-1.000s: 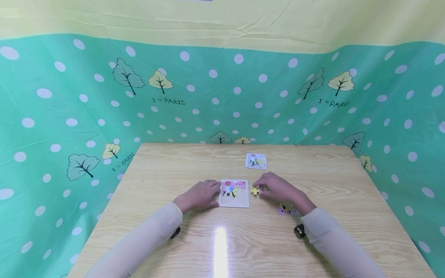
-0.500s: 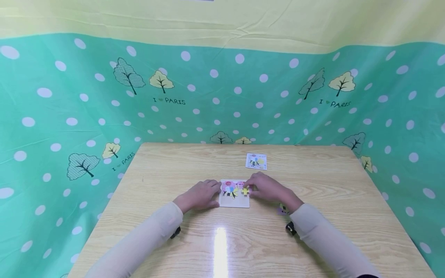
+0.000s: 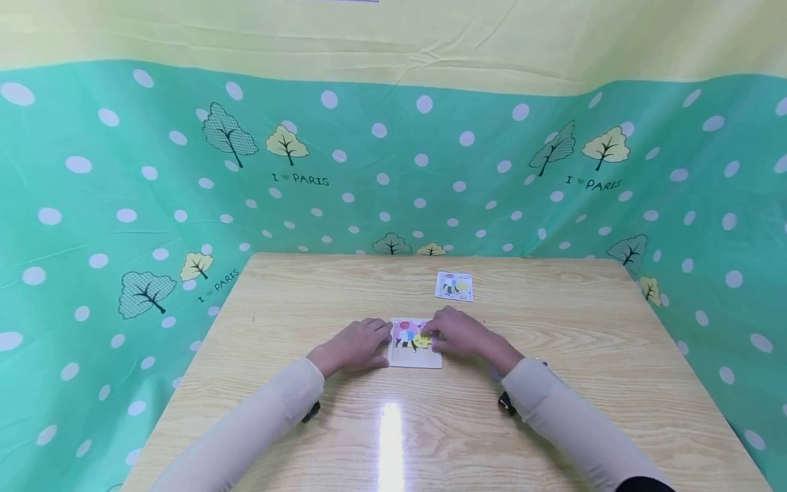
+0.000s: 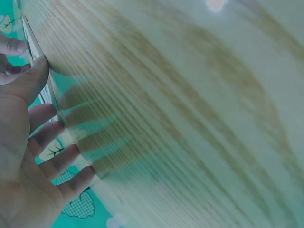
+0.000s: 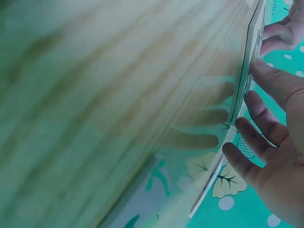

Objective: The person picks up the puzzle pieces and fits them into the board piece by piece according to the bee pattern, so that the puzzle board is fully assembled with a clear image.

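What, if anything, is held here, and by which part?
The left hand touches the puzzle tray at its left edge; whether the right hand pinches the yellow piece cannot be told.

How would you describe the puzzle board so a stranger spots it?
On the wooden table, look between the left hand and right hand. The puzzle board lies there, far half colourful, near half pale. Both hands touch it, unlike the picture card farther back.
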A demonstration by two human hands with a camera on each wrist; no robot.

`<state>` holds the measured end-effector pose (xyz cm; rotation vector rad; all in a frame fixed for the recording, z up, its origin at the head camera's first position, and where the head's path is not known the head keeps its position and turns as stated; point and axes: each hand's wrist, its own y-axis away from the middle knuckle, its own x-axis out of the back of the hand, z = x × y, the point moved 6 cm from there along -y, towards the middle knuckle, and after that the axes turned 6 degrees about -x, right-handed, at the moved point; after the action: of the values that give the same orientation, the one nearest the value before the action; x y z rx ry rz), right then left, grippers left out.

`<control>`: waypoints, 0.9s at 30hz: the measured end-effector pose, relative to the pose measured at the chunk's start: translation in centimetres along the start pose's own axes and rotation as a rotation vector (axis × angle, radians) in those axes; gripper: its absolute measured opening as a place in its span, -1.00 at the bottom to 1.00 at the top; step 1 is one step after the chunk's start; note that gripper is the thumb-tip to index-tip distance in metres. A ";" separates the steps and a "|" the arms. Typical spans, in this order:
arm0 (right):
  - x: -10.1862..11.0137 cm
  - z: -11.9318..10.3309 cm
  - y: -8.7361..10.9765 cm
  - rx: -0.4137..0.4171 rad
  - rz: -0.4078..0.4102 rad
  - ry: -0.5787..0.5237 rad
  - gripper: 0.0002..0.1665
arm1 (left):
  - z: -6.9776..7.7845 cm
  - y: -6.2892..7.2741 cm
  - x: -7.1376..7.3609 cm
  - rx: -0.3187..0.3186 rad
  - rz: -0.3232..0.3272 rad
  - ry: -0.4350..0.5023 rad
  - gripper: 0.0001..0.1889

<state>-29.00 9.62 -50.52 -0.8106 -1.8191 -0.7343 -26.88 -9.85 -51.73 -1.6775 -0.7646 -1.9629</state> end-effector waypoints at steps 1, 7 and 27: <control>0.0 0.0 -0.1 -0.003 0.000 0.004 -0.64 | 0.0 0.0 0.1 0.001 -0.001 0.000 -0.34; 0.0 -0.2 -0.4 -0.026 -0.001 0.024 -0.71 | 0.0 0.0 0.3 0.004 -0.002 -0.004 -0.33; 0.1 -0.3 0.4 -0.029 -0.069 0.002 -0.63 | 0.1 -0.1 0.1 0.008 -0.016 0.006 -0.30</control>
<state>-28.55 9.63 -50.24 -0.7686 -1.8465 -0.8067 -26.85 -9.73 -51.59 -1.6647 -0.7845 -1.9721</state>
